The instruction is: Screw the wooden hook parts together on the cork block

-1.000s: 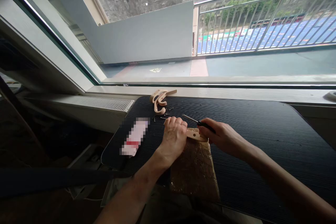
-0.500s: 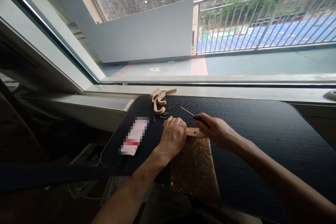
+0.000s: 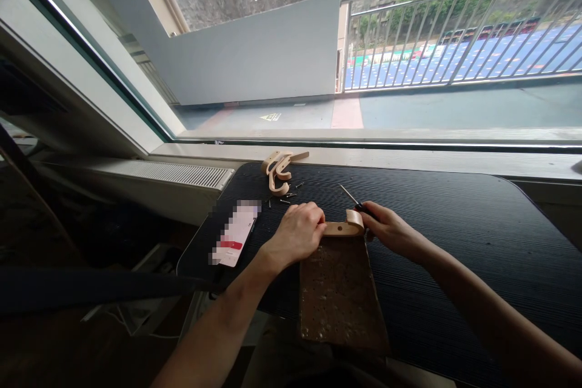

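Note:
A pale wooden hook [image 3: 337, 229] with a dark screw hole lies across the far end of a worn brown board [image 3: 343, 300]. My left hand [image 3: 301, 227] is closed over the hook's left end and hides it. A slim screwdriver [image 3: 365, 210] is gripped in my right hand [image 3: 388, 225], beside the hook's curled right end. Its metal shaft points away and up to the left, clear of the hook. Whether my right fingertips touch the curl, I cannot tell.
More wooden hooks [image 3: 278, 174] lie heaped at the table's far edge, with several small screws [image 3: 287, 196] scattered before them. A phone [image 3: 239, 236] lies left of my left hand. Beyond the black table [image 3: 454, 224] are a windowsill [image 3: 409, 159] and a radiator [image 3: 186, 174].
My right hand has shifted right with the screwdriver, uncovering the hook's curled end. My left hand keeps its hold on the other end. The view has tilted slightly.

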A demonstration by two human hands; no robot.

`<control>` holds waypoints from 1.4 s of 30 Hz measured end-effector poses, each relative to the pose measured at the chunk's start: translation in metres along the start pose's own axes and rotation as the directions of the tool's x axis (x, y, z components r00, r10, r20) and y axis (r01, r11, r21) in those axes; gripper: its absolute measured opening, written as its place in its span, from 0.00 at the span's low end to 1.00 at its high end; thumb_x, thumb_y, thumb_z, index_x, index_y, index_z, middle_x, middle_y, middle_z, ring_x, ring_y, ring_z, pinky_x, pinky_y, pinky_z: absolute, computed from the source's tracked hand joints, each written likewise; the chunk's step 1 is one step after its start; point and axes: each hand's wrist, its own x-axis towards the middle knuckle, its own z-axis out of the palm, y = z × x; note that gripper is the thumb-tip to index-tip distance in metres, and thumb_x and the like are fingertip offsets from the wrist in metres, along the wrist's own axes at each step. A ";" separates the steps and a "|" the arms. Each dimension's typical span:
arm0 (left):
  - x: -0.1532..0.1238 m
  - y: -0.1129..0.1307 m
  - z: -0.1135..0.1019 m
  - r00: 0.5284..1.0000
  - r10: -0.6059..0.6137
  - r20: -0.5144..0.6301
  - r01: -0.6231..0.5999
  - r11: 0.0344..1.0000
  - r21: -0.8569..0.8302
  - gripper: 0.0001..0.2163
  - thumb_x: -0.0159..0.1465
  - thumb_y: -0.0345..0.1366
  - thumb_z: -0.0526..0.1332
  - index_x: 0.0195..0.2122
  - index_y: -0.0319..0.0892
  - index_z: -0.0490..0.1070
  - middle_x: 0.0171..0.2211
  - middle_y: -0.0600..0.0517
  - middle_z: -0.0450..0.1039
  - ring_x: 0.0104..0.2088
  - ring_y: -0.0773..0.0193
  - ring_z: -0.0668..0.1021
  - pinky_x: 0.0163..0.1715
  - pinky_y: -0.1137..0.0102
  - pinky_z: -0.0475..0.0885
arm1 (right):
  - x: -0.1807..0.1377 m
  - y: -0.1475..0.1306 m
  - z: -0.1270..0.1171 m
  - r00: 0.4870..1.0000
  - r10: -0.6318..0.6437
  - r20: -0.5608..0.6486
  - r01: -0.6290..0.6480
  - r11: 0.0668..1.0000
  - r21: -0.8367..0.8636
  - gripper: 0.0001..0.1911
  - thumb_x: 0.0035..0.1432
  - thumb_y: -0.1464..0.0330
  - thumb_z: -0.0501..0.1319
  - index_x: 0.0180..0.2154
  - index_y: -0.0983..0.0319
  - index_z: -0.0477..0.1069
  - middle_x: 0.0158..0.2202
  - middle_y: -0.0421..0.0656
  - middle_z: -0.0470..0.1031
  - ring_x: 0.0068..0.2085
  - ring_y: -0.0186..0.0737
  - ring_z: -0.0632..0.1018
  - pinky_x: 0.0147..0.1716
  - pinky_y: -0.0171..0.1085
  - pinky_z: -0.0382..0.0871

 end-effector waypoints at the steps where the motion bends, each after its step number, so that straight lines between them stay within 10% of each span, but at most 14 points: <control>1: 0.001 0.000 0.002 1.000 -0.014 -0.007 0.014 1.000 0.000 0.06 0.63 0.34 0.54 0.33 0.41 0.68 0.34 0.51 0.70 0.37 0.62 0.73 0.41 0.66 0.67 | 0.000 0.001 0.002 1.000 -0.008 -0.001 0.008 1.000 -0.029 0.13 0.59 0.59 0.51 0.29 0.60 0.62 0.24 0.38 0.67 0.26 0.35 0.69 0.25 0.35 0.61; 19: -0.004 -0.028 0.003 0.965 -0.259 -0.037 0.202 0.828 -0.524 0.08 0.65 0.37 0.50 0.34 0.42 0.66 0.30 0.54 0.72 0.31 0.67 0.73 0.31 0.73 0.67 | -0.012 -0.005 -0.006 0.991 0.090 -0.103 -0.095 0.994 -0.044 0.14 0.56 0.56 0.55 0.33 0.61 0.68 0.25 0.38 0.68 0.26 0.34 0.67 0.25 0.35 0.61; 26: -0.003 -0.027 -0.009 0.997 -0.073 -0.033 0.057 0.940 -0.337 0.08 0.65 0.36 0.51 0.32 0.42 0.66 0.31 0.53 0.71 0.31 0.66 0.73 0.31 0.73 0.66 | 0.014 -0.044 0.001 0.996 0.005 -0.084 0.001 0.998 0.063 0.23 0.52 0.54 0.61 0.44 0.61 0.71 0.29 0.41 0.70 0.29 0.36 0.69 0.26 0.35 0.62; 32: 0.004 -0.036 -0.017 1.000 0.014 -0.016 -0.017 0.965 -0.262 0.08 0.65 0.35 0.52 0.33 0.41 0.69 0.33 0.53 0.72 0.34 0.65 0.74 0.33 0.73 0.66 | 0.028 -0.047 0.016 0.997 0.010 -0.071 -0.013 0.999 -0.049 0.17 0.53 0.54 0.58 0.25 0.61 0.67 0.21 0.36 0.60 0.24 0.32 0.61 0.23 0.33 0.56; 42: 0.011 -0.042 -0.011 0.996 0.019 0.084 0.011 0.938 -0.346 0.09 0.64 0.36 0.54 0.35 0.41 0.73 0.35 0.51 0.74 0.36 0.64 0.75 0.35 0.73 0.68 | 0.027 -0.044 0.018 0.990 0.064 -0.124 -0.082 0.985 -0.154 0.18 0.52 0.54 0.58 0.22 0.61 0.64 0.19 0.36 0.59 0.23 0.32 0.60 0.20 0.33 0.54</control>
